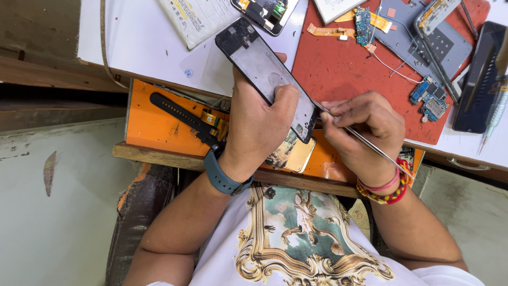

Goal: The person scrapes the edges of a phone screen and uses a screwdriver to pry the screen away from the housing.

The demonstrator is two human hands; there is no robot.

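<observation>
1. Two hands are working close together at the near edge of the bench: the left hand [259,124] is wrapping its fingers and thumb around a dark phone frame [266,74], tilting it so its top end is pointing far and left.
2. Beside it, the right hand [365,127] is pinching a thin metal tool [365,142], with the tip meeting the frame's near right edge and the shaft lying back across the wrist.
3. One dark blue watch [222,177] is sitting on the left wrist, and several red and multicoloured bands [389,190] are circling the right wrist; both forearms are angling up from the body, elbows out.
4. Just beneath the hands, an orange tray [159,124] is jutting out below the bench, holding one black perforated strap [180,114] and a gold-coloured phone part [296,153].
5. Farther off, a red mat [344,69] is lying on the white bench top [137,37], carrying two small blue circuit boards [429,98], an orange flex ribbon [325,32] and a grey plate [450,45].
6. At far left, one white rectangular package with a printed label [196,18] is lying at an angle; one more opened phone [264,13] is resting right of it.
7. At far right, one black phone [476,79] is lying flat.
</observation>
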